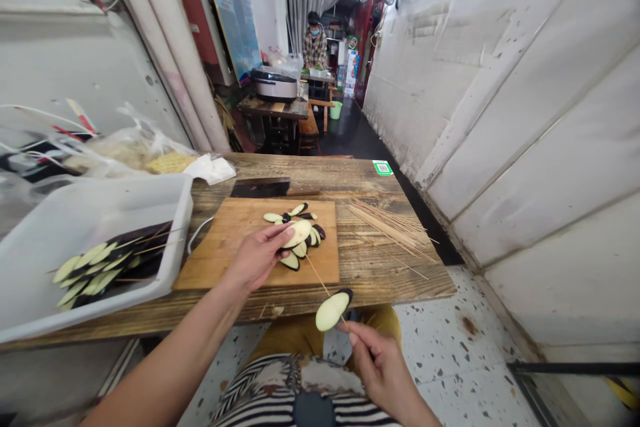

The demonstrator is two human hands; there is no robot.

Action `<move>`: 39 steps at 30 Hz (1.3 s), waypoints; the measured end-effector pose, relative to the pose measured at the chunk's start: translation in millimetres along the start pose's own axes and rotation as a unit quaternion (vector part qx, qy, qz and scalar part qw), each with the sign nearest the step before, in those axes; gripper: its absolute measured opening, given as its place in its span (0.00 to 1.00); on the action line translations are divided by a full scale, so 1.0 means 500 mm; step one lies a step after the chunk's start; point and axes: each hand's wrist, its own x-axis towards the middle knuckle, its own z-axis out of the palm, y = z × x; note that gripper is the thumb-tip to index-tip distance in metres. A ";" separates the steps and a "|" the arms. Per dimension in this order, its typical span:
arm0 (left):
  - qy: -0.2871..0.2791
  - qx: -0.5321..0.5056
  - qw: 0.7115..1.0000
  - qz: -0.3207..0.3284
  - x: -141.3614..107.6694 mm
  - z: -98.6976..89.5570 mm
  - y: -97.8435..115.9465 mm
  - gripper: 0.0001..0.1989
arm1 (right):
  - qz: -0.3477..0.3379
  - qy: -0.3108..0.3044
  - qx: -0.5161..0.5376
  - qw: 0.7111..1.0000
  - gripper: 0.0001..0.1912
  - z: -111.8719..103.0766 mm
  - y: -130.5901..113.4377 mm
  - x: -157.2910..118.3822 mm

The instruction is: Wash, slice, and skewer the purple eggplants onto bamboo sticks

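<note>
My left hand (256, 257) pinches a pale oval eggplant slice (299, 233) above the wooden cutting board (215, 247). Below the board's near edge, my right hand (379, 359) grips the lower end of a thin bamboo skewer (317, 273). Dark-skinned eggplant slices (330, 313) are threaded on that skewer, just above my right fingers. Its upper end slants toward the slice in my left hand; whether it touches that slice I cannot tell. More cut eggplant pieces (290, 261) lie loose on the board, partly hidden by my left hand.
Beyond the board lies a cleaver (261, 187). Loose bamboo skewers (393, 227) are spread over the table's right side. At left, a white plastic tub (183, 213) holds several skewered eggplant pieces (100, 270). Farther back, a person (315, 43) stands at another table, past a rice cooker (274, 85).
</note>
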 end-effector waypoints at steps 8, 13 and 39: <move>-0.011 0.005 1.000 -0.014 -0.003 0.002 0.002 0.14 | -0.004 -0.005 0.000 1.000 0.18 0.000 -0.006 0.002; -0.008 0.015 1.000 -0.017 -0.006 0.004 0.005 0.15 | -0.011 -0.006 0.005 1.000 0.18 0.003 -0.006 0.005; -0.029 -0.059 0.998 -0.023 -0.014 0.016 0.015 0.10 | -0.028 0.007 -0.008 1.000 0.18 0.022 0.004 0.020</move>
